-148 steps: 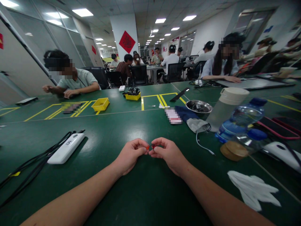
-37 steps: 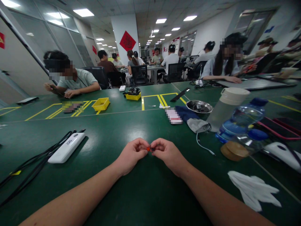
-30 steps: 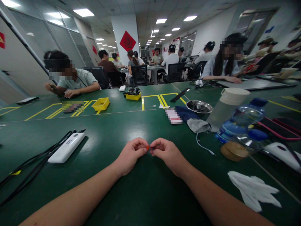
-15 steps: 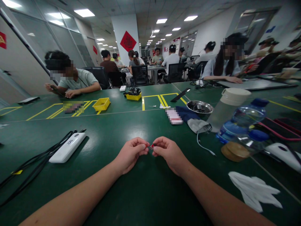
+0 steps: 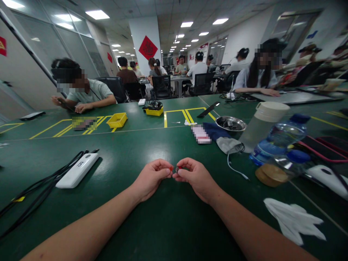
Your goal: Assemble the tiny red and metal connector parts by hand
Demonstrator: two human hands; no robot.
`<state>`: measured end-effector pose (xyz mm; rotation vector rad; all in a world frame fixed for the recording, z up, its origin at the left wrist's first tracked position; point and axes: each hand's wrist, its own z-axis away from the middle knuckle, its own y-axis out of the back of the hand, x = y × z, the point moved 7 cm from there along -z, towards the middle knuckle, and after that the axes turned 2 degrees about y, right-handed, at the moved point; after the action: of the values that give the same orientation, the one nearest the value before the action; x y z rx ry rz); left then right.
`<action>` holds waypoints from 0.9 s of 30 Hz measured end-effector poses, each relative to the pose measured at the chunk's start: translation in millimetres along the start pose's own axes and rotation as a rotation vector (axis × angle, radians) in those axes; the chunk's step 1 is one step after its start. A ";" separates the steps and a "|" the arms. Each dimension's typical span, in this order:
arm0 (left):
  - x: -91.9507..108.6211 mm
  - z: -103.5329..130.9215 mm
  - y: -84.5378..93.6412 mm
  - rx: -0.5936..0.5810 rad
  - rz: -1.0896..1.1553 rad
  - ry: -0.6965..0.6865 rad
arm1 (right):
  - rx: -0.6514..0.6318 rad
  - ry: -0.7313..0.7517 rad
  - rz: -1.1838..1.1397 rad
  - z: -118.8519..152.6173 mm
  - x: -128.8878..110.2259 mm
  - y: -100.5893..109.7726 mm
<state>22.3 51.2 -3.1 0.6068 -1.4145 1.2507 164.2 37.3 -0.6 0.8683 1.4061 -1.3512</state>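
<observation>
Bright ceiling lights (image 5: pixel 98 15) shine over a busy room and a green table (image 5: pixel 122 152), with the steel bowl (image 5: pixel 231 129) as our marker. Nearer than the bowl and left of it, the left hand (image 5: pixel 152 179) pinches a tiny orange piece (image 5: pixel 171 169) between thumb and fingers! Facing it, the right hand (image 5: pixel 194 177) grips a tiny dark-and-red piece (image 5: pixel 177 169), also nearer than the bowl and to its left. Fingertips are close together; whether the pieces touch is too small to tell.

Outward we go: a navy cloth (image 5: pixel 213 131) lies just left of the bowl, a white cable (image 5: pixel 236 169) on its near side. Right of the bowl stand a cream-lidded container (image 5: pixel 251 132) and a blue-labelled bottle (image 5: pixel 281 136). Nearer, to the bowl's right, comes crumpled white material (image 5: pixel 295 221). Well left of the bowl lies a white power bank (image 5: pixel 78 170), black cables (image 5: pixel 49 177) beside it. Beyond the bowl, one person (image 5: pixel 92 94) leans on the table to its left, another (image 5: pixel 252 78) to its right.
</observation>
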 end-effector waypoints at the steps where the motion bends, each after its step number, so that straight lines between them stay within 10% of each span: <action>1: 0.7 0.4 -1.1 -0.004 -0.016 -0.010 | -0.014 0.015 0.018 0.1 -0.3 -0.7; 27: 0.6 1.8 -5.6 -0.072 -0.296 -0.112 | -0.067 0.212 0.332 -1.8 -19.0 1.2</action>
<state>26.4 48.0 -0.3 0.8146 -1.3962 0.9406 170.3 41.6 17.0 1.1691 1.3842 -0.9775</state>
